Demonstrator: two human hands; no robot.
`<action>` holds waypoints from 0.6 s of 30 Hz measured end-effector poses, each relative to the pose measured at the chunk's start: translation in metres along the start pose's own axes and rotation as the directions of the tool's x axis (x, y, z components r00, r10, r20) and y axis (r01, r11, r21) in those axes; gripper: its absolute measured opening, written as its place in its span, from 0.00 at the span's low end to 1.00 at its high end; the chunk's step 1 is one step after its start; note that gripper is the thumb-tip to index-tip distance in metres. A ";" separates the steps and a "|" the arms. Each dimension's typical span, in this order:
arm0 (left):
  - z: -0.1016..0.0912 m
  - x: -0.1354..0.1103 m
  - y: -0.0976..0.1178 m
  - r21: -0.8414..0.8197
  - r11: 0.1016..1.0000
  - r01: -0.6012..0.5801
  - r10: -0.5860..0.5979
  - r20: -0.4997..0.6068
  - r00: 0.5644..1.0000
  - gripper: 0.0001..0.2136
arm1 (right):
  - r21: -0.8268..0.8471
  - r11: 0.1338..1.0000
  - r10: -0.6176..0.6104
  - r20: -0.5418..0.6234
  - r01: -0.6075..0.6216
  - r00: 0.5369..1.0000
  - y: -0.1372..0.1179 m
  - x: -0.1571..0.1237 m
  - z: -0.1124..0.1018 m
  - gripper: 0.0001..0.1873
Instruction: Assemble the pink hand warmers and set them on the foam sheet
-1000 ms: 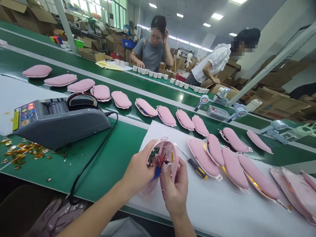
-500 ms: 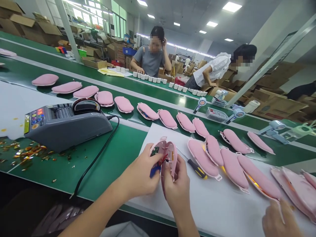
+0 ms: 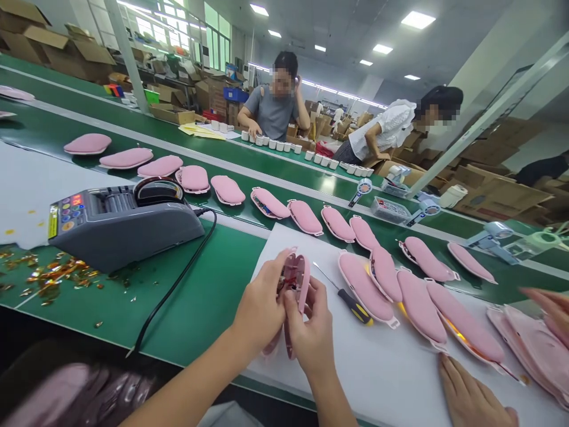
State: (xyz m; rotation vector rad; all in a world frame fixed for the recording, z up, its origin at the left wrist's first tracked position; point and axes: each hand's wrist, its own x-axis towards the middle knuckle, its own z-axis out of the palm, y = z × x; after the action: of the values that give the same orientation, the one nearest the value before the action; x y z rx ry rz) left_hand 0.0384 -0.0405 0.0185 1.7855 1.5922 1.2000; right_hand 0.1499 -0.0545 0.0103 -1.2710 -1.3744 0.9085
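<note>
Between my hands is a pink oval casing [image 3: 304, 279], parted like a clam, with red wires and small inner parts showing in the gap. My left hand [image 3: 262, 305] is closed round its left half and hides most of it. On the right half, my right hand [image 3: 311, 326] grips with the thumb at the inner edge and the fingers behind. A screwdriver [image 3: 351, 303] with a black and yellow handle lies on the white sheet [image 3: 368, 362], just right of my right hand. Several more pink casings [image 3: 364, 287] rest beside it.
A grey tape dispenser [image 3: 128, 228] stands at left, its black cable [image 3: 178, 287] running toward the table edge, near amber tape scraps [image 3: 62, 276]. Pink casings [image 3: 271, 203] line the green belt. A co-worker's hands [image 3: 475, 388] are at right. Two people work across the belt.
My hands have drawn closer together, and the casing's halves stand nearer each other. The blue item by my left fingers no longer shows. The co-worker's hands at right have shifted.
</note>
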 end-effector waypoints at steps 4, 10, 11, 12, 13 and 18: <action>-0.004 0.001 -0.005 -0.077 0.997 -0.015 0.012 -0.029 0.999 0.25 | 0.041 0.997 -0.074 0.118 0.069 0.990 0.009 0.000 -0.005 0.24; -0.004 0.001 -0.009 -0.264 0.964 0.011 -0.010 0.003 1.000 0.22 | -0.023 0.992 -0.124 0.074 0.126 0.990 0.013 -0.002 -0.003 0.24; -0.003 0.000 -0.010 -0.316 0.949 0.008 -0.004 0.014 1.000 0.22 | -0.023 0.992 -0.122 0.075 0.124 0.990 0.013 -0.001 -0.001 0.24; -0.001 0.000 -0.010 -0.382 0.924 0.016 -0.003 0.034 0.999 0.22 | -0.016 0.993 -0.117 0.075 0.118 0.990 0.014 -0.001 0.000 0.25; 0.001 0.000 -0.011 -0.451 0.892 0.035 -0.011 0.056 0.998 0.22 | -0.001 0.994 -0.109 0.069 0.109 0.992 0.016 -0.001 0.002 0.24; 0.011 0.002 -0.014 -0.650 0.739 0.175 -0.079 0.174 0.981 0.27 | 0.121 0.990 -0.068 -0.049 0.073 0.996 0.031 0.004 0.020 0.23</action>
State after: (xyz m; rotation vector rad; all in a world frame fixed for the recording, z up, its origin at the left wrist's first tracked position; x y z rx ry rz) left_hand 0.0398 -0.0333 0.0026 1.2309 0.9921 1.3256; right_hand 0.1374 -0.0438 -0.0233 -1.1359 -1.3002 0.8968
